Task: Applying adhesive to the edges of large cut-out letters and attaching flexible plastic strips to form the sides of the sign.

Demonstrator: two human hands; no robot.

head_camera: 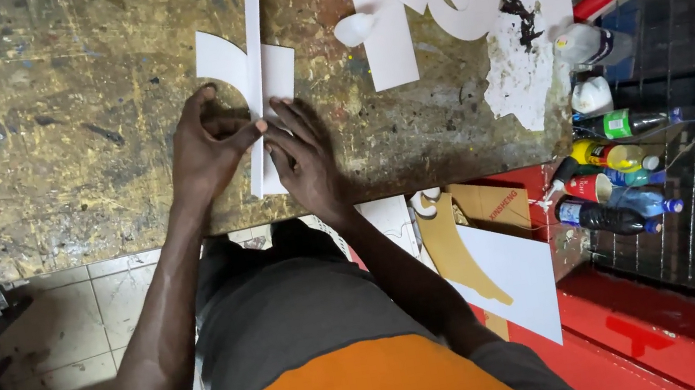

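White strip (255, 69) stands on edge across a white cutout (280, 70) on the worn workbench (27, 136); my left hand (203, 148) and right hand (303, 155) pinch it from either side near me.

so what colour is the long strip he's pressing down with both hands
White. The strip lies over a white cutout piece, as the head view shows.
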